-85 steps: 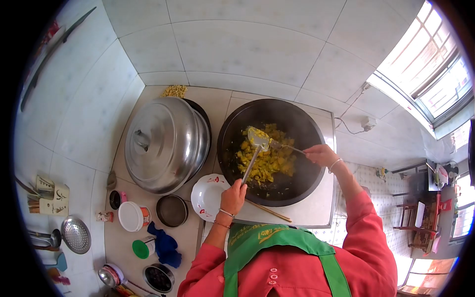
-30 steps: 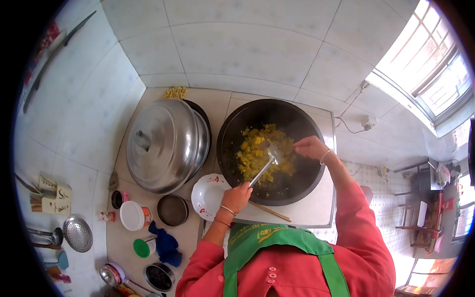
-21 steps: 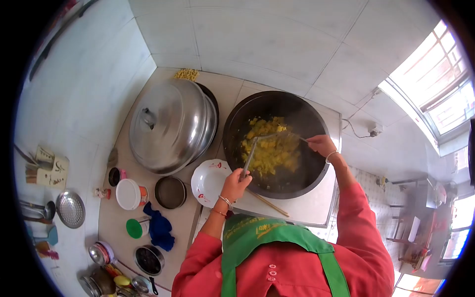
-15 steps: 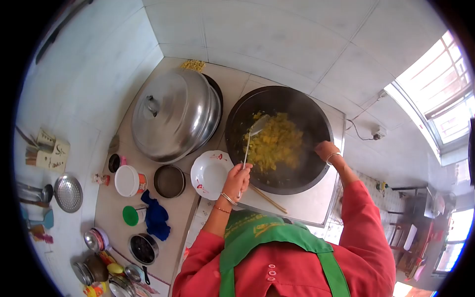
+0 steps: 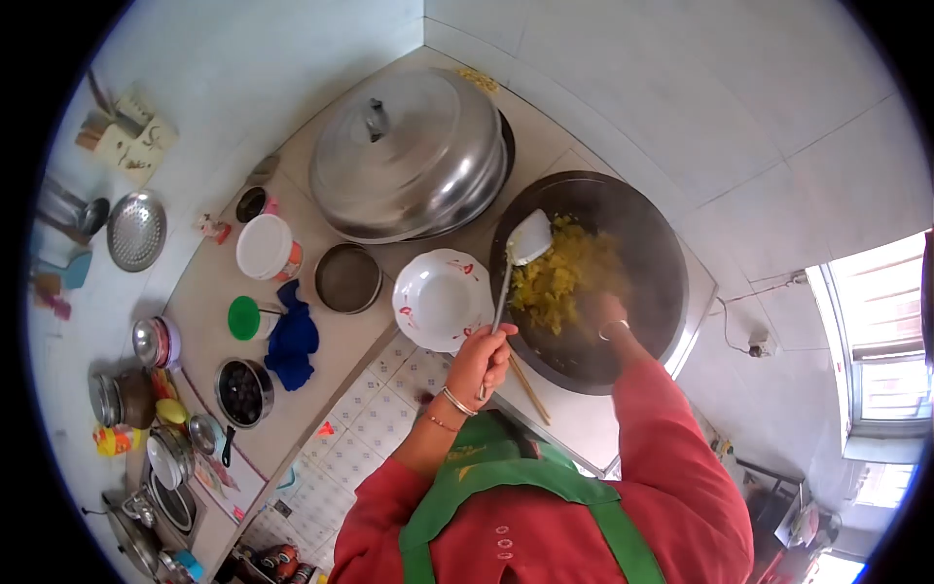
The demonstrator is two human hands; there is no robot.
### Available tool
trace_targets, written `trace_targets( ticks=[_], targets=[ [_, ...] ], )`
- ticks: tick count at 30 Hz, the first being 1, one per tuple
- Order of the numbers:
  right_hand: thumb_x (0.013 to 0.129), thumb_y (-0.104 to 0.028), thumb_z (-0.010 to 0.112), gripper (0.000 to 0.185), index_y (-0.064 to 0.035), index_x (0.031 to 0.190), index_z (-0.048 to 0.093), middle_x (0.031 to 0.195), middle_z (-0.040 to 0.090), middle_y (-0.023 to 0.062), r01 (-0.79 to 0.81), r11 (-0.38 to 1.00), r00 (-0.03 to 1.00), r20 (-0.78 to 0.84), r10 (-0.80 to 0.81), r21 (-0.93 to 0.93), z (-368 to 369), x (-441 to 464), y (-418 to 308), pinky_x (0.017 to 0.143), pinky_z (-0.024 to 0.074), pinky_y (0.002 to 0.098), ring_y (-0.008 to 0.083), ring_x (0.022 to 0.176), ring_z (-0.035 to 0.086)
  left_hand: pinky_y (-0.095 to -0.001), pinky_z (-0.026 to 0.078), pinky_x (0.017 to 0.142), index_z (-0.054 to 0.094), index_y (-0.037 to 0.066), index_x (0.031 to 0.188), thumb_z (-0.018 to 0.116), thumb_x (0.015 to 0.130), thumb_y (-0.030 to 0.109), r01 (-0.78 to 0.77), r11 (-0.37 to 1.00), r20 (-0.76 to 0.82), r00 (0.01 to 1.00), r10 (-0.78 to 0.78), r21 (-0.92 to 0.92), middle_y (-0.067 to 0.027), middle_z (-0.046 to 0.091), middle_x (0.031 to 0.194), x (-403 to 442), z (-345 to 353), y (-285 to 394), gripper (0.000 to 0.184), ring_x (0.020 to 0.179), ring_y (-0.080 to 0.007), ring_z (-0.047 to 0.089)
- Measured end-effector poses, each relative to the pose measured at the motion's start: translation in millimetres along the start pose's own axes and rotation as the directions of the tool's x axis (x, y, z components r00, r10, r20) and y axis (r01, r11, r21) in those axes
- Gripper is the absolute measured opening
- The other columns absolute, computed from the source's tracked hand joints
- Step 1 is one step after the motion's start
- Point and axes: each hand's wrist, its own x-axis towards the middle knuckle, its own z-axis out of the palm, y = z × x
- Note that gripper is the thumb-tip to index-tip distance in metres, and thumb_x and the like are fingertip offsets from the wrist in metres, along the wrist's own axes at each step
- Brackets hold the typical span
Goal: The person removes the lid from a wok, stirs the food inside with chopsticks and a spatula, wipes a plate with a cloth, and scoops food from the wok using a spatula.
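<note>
My left hand [image 5: 478,362] is closed around the long handle of a metal wok spatula [image 5: 530,237]. The spatula's pale, shiny head is inside the big dark wok [image 5: 657,292], against the left edge of the food. Yellow-green chopped vegetables [image 5: 553,282] lie heaped in the wok, with steam over them. My right hand [image 5: 605,310] reaches down into the wok at the right side of the vegetables; steam and blur hide its fingers. Chopsticks [image 5: 530,391] lie by the wok's near rim, close to my left hand. A white bowl with red flowers [image 5: 443,297] sits left of the wok.
A large domed metal lid [image 5: 409,156] covers another pan behind the bowl. On the counter to the left are a round tin [image 5: 347,277], a white tub [image 5: 265,247], a blue cloth [image 5: 292,336] and a pot of dark pieces [image 5: 244,391]. Utensils hang on the left wall.
My right hand has gone from the wok's right rim down into the vegetables. The spatula has turned and its head is at the left of the food. The whole view has shifted and rotated.
</note>
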Motion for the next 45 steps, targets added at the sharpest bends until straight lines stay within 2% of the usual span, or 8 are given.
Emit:
trace_targets(
  ticks=[11,20,22,28,33,38,43,45],
  targets=[
    [0.081,-0.016,0.047,0.023,-0.0064,0.094,0.063,0.099,0.062,0.0129,-0.092,0.867,0.996,-0.031,0.088,-0.489,-89,-43,72,0.076,0.0488,0.0354,0.0265,0.093,0.06,-0.0159,0.023,0.033,0.048,0.003,0.103,0.04,0.09,0.019,0.056,0.998,0.113,0.992,-0.059,0.027,0.0027,0.041,0.063,3,-19,12,0.023,0.038,-0.0019,0.03],
    [0.081,-0.03,0.05,0.028,-0.0165,0.103,0.061,0.096,0.063,0.0111,0.288,0.951,0.955,-0.103,-0.277,0.117,27,78,18,0.077,0.0465,0.0413,0.0302,0.091,0.059,-0.0166,0.025,0.033,0.048,0.004,0.102,0.042,0.09,0.021,0.096,0.995,-0.013,0.995,-0.095,0.021,0.0022,0.043,0.062,60,-11,9,0.022,0.039,-0.0025,0.033],
    [0.079,-0.027,0.049,0.026,-0.0244,0.103,0.062,0.092,0.063,0.0083,0.47,0.877,0.88,-0.031,-0.475,-0.102,-26,38,-12,0.073,0.0482,0.0392,0.0284,0.084,0.06,-0.0165,0.025,0.033,0.048,0.004,0.102,0.043,0.089,0.021,0.106,0.994,-0.051,0.993,-0.106,-0.007,0.0023,0.043,0.062,65,-6,11,0.022,0.039,-0.0028,0.033],
    [0.079,-0.017,0.048,0.026,-0.0243,0.098,0.064,0.093,0.064,0.0061,0.092,0.78,0.996,0.06,-0.069,-0.619,-91,36,89,0.07,0.0501,0.0358,0.0234,0.086,0.061,-0.0167,0.026,0.034,0.05,0.004,0.102,0.043,0.089,0.02,0.132,0.988,-0.05,0.989,-0.137,-0.081,0.0024,0.044,0.063,70,0,6,0.021,0.039,-0.0031,0.034],
    [0.078,-0.027,0.052,0.023,-0.0209,0.097,0.064,0.09,0.064,0.0072,0.229,0.972,0.965,-0.115,-0.234,-0.051,-8,113,76,0.075,0.0476,0.0376,0.0255,0.083,0.061,-0.0168,0.026,0.034,0.05,0.004,0.1,0.044,0.089,0.02,0.091,0.994,-0.107,0.989,-0.098,-0.06,0.0016,0.044,0.064,76,-1,-1,0.021,0.04,-0.0036,0.034],
    [0.08,-0.025,0.05,0.023,-0.0224,0.098,0.064,0.092,0.063,0.0042,0.6,0.772,0.784,-0.038,-0.62,-0.208,-26,63,-7,0.068,0.0474,0.037,0.0249,0.081,0.06,-0.0176,0.027,0.034,0.049,0.004,0.1,0.044,0.089,0.02,0.092,0.994,-0.088,0.991,-0.098,-0.063,0.0012,0.044,0.064,83,4,-8,0.021,0.04,-0.0041,0.035],
    [0.078,-0.021,0.051,0.022,-0.0252,0.097,0.062,0.085,0.063,0.0044,0.257,0.829,0.917,-0.146,-0.371,-0.496,-92,53,71,0.066,0.0486,0.0362,0.024,0.079,0.061,-0.0184,0.027,0.034,0.048,0.004,0.101,0.044,0.088,0.02,-0.104,0.93,-0.024,0.993,0.12,0.353,0.0011,0.045,0.063,91,-18,-24,0.02,0.04,-0.0044,0.035],
    [0.078,-0.021,0.05,0.022,-0.0249,0.096,0.062,0.085,0.063,0.0046,0.191,0.859,0.925,-0.206,-0.319,-0.476,-79,81,87,0.065,0.0489,0.0368,0.0238,0.079,0.062,-0.0181,0.027,0.035,0.048,0.004,0.101,0.043,0.088,0.019,0.099,0.992,-0.108,0.988,-0.106,-0.074,0.0013,0.045,0.064,79,2,-6,0.02,0.04,-0.0043,0.035]
  ],
)
